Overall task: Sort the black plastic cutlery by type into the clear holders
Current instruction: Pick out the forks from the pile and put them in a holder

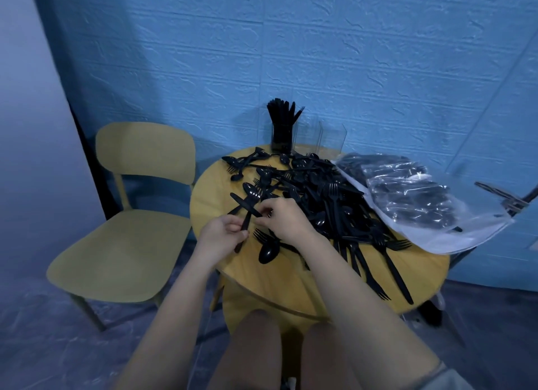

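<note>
Left hand (pixel 221 235) clamped on fork (pixel 247 215) left of pile (pixel 317 197). Right hand (pixel 283 215) pinched knife (pixel 244 205) beside it. Filled holder (pixel 281 138) stood behind pile, empty holders (pixel 326 138) alongside.

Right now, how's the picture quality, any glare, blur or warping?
Head view: dim, bluish light; wide-angle bending at the edges; glare on the crinkled clear plastic bag; the black plastic cutlery pile merges into one dark mass; both forearms are slightly soft.
</note>
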Available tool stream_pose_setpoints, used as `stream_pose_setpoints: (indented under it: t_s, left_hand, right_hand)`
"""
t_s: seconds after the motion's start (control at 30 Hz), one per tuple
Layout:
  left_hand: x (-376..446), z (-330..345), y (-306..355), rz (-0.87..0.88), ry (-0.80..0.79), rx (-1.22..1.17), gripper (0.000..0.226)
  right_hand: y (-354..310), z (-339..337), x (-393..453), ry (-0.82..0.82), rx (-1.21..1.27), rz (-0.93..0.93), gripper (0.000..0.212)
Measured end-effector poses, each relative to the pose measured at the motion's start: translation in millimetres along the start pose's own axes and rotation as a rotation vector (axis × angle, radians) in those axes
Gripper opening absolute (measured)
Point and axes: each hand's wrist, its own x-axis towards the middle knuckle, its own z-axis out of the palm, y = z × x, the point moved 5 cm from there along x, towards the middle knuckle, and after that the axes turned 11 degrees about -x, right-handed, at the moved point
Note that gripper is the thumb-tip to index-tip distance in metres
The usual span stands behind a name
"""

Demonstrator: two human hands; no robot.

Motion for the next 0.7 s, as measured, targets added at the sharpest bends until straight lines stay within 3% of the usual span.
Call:
stream_pose_setpoints:
  t_s: [0.17,0.3,0.57,0.7]
  left_hand:
    - [-2.7,-5.6,-0.9,-0.073,-0.029,-0.250,0.038]
    - [-10.0,1.0,3.5,-0.123,-0.146,-0.503,0.036]
    - [-37.5,32.5,14.4,-0.127,-0.236,-0.578,0.020]
    - [-52.2,52.8,14.9,-0.138,-0.285,-0.579,0.026]
  right_hand:
    - [30.5,-21.8,-1.6,0.164,0.414,0.206,0.028]
    - [54.0,-35.9,-23.2,0.254,0.783,0.237,0.014]
    - [73.8,-42.6,-65.2,0.377,0.755,0.239,0.017]
    - [66.6,-47.3,-91.0,0.350,0.690,0.074,0.035]
